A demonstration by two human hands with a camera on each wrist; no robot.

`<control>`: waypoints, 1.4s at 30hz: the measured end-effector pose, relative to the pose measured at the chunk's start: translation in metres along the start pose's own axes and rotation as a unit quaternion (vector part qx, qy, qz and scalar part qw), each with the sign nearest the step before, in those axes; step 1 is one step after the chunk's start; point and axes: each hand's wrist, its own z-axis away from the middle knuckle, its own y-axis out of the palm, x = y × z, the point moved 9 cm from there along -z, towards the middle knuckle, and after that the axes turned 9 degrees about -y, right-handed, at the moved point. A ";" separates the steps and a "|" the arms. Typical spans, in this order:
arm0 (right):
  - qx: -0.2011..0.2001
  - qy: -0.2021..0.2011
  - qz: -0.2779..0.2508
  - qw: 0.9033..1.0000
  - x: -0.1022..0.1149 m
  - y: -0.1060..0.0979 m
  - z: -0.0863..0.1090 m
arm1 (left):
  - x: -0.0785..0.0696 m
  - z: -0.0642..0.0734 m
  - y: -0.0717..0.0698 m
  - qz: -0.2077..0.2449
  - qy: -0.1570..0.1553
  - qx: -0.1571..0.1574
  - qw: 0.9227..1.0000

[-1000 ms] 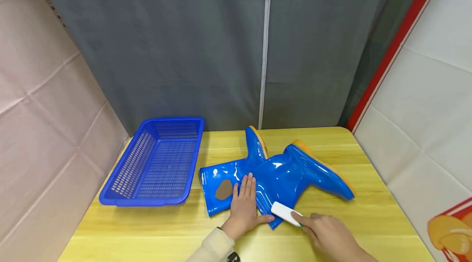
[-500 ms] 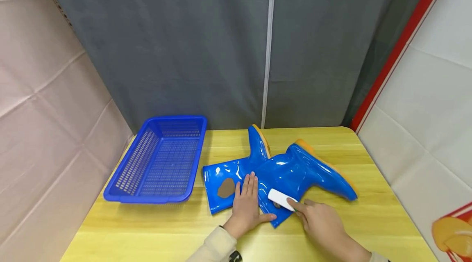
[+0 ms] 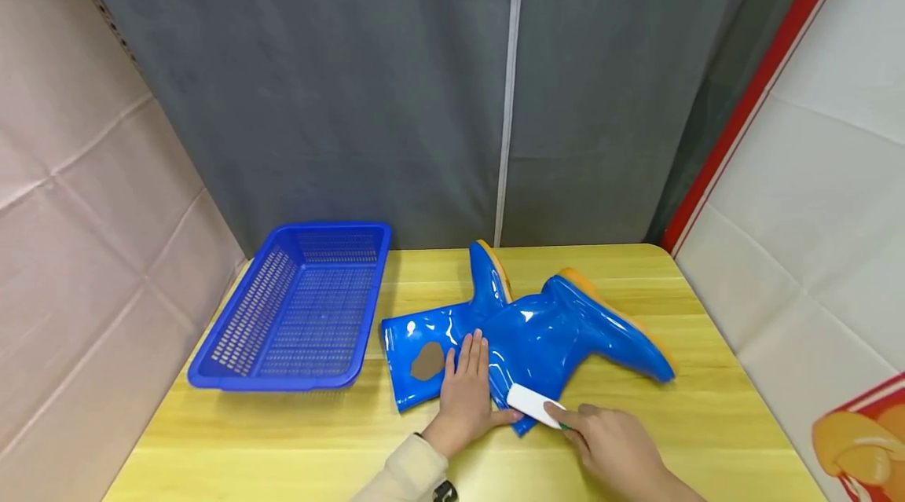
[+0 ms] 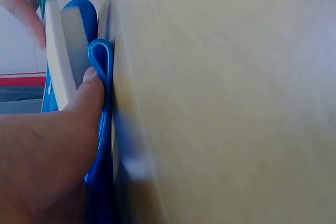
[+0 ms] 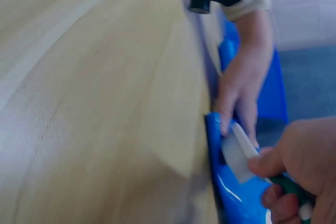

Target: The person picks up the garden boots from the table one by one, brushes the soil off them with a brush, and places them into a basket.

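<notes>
Left of left hand: blue basket, then blue boot with brown patch. Left hand: flat on boot, thumb on second blue boot. Right of thumb: white brush, over second boot. Right hand, apart from left: clamped round green handle.

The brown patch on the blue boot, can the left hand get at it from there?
Likely yes: the left hand lies just beside the brown patch, and nothing visible stands between them.
</notes>
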 end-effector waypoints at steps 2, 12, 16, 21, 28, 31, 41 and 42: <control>-0.009 0.004 0.024 1.000 0.003 0.002 -0.009 | 0.001 0.000 0.000 -0.002 0.000 0.001 1.000; -0.016 -0.009 0.034 0.999 0.002 -0.001 -0.024 | 0.004 0.000 0.002 0.004 -0.003 0.016 1.000; 0.012 0.013 0.001 1.000 -0.003 -0.004 -0.012 | 0.006 -0.001 0.000 0.002 -0.010 0.011 1.000; 0.034 0.036 -0.018 0.999 -0.011 -0.009 -0.001 | 0.007 -0.001 -0.001 0.009 -0.011 0.010 1.000; 0.046 0.068 -0.039 0.996 -0.029 -0.013 0.011 | 0.001 0.001 -0.003 0.008 -0.002 0.014 1.000; 0.039 0.066 -0.043 0.996 -0.033 -0.018 0.017 | 0.000 0.001 -0.004 0.004 -0.004 0.013 1.000; 0.034 0.077 0.020 0.996 -0.069 -0.024 0.037 | 0.001 -0.001 0.001 0.008 -0.002 0.006 1.000; 0.033 0.077 0.020 0.996 -0.072 -0.024 0.038 | 0.000 -0.001 0.000 0.007 -0.003 0.005 1.000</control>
